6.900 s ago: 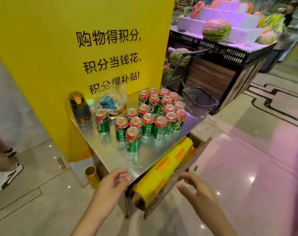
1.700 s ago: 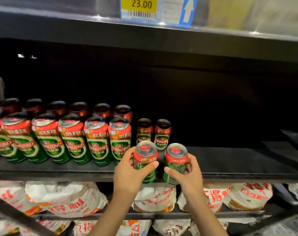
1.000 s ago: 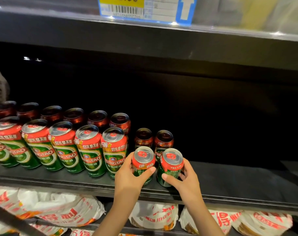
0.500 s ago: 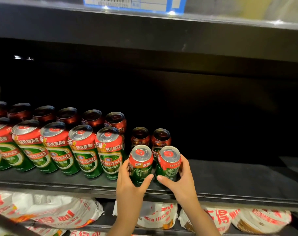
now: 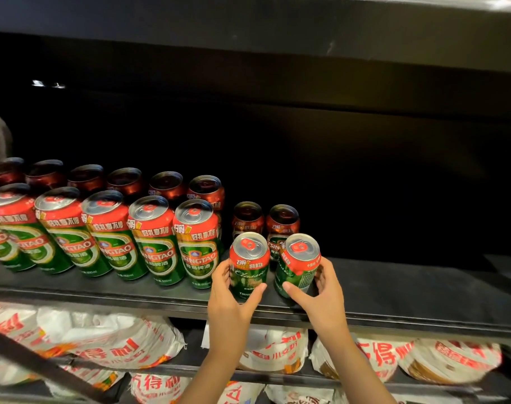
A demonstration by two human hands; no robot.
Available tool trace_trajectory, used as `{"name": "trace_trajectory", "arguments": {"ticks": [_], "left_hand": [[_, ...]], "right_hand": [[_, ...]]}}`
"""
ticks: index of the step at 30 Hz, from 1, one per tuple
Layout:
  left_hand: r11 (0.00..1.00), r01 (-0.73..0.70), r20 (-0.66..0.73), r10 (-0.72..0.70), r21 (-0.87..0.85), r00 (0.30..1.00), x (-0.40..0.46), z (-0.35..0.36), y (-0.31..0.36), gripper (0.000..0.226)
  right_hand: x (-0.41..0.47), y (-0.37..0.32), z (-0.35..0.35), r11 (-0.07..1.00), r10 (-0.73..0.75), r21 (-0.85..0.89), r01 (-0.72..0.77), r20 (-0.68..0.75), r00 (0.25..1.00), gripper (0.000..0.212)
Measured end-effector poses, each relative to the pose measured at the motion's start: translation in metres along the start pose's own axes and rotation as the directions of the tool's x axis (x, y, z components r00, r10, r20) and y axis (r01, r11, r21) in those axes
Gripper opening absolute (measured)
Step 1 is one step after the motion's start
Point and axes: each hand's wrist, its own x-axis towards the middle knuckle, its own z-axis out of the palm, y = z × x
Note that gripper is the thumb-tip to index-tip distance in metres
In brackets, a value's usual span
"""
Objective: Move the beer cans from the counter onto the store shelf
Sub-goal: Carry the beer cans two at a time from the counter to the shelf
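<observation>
Both forearms are extended forward and upward, bare. The left hand (image 5: 229, 298) is curled, thumb opposed to fingers, in a grip. The right hand (image 5: 321, 293) is likewise curled, thumb pointing inward.

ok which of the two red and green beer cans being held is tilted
The red and green beer can in the right hand: it leans left, whereas the can in the left hand stands nearly upright.

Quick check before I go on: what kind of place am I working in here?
Most likely a shop aisle, probably a supermarket. Rows of identical beer cans face outward on a dark shelf, printed sacks are stacked on the tier below, and each hand, left hand and right hand, holds one more can.
</observation>
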Motion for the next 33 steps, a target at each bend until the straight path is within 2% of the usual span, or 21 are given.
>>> {"name": "trace_trajectory", "arguments": {"ticks": [5, 8, 13, 17, 20, 25, 29, 33], "left_hand": [[0.993, -0.087, -0.025, 0.089, 0.074, 0.996, -0.001, -0.001, -0.008, 0.068], [0.987, -0.112, -0.03, 0.116, 0.116, 0.993, 0.0, -0.002, -0.007, 0.068], [0.987, -0.081, 0.027, 0.078, 0.136, 0.997, 0.0, -0.003, -0.007, 0.073], [0.993, 0.012, 0.056, -0.019, 0.117, 0.998, -0.001, -0.003, -0.008, 0.08], [0.992, 0.026, 0.093, -0.037, 0.12, 0.995, -0.002, -0.002, -0.01, 0.074], [0.989, -0.01, 0.032, 0.005, 0.144, 0.999, -0.001, 0.001, -0.001, 0.071], [0.993, 0.027, -0.029, -0.024, 0.119, 0.999, -0.001, 0.005, 0.001, 0.071], [0.995, 0.082, 0.03, -0.084, 0.064, 0.996, -0.002, 0.003, -0.001, 0.074]], "right_hand": [[-0.002, -0.002, 0.001, 1.0, -0.004, -0.007, 0.004, 0.004, 1.0, 0.067], [-0.001, -0.003, 0.006, 0.999, 0.016, -0.03, -0.016, -0.009, 1.0, 0.079], [0.0, 0.0, 0.007, 0.999, 0.028, -0.043, -0.03, -0.046, 0.999, 0.079], [0.0, -0.001, 0.001, 0.999, 0.028, -0.028, -0.028, 0.002, 1.0, 0.074], [-0.001, -0.002, 0.002, 0.999, 0.037, -0.026, -0.036, 0.026, 0.999, 0.074], [0.001, -0.001, 0.01, 0.999, 0.049, -0.02, -0.049, -0.031, 0.998, 0.083], [0.001, 0.0, 0.009, 0.999, 0.041, -0.027, -0.043, -0.045, 0.998, 0.075], [0.0, -0.002, 0.004, 0.998, 0.026, -0.058, -0.025, 0.003, 1.0, 0.071]]}}
